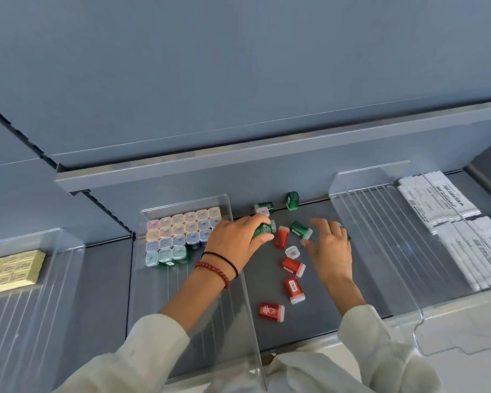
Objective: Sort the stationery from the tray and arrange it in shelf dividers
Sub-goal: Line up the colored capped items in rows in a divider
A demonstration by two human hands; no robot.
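Stationery cases: I see small red and green ones lying loose on the grey shelf (318, 304), between two clear dividers.
Left grip (236, 245): clamped on a green case (262, 231), fingers curled over it and thumb under, just beside the left divider's wall (240, 282).
Right grip (330, 251): fingers spread apart and relaxed above another green case (345, 233), which is mostly hidden; I cannot tell if it touches.
Red cases: four on their sides, one (281, 237) just beside the left thumb, the others (293, 266) (294, 289) (271, 311) nearer me.
Other green cases: one (301, 229) between my two hands, one (264, 207) lying behind the left hand, one (292, 200) upright at the back.
Pale case (292, 251): upright among the red ones.
Sorted rows (182, 234): cases standing lid-up inside the left divider, packed touching.
Left wrist: a red bead bracelet (213, 272) and a black band (224, 258).
Far left: yellow blocks (13, 269).
Far right: white packets (451, 211).
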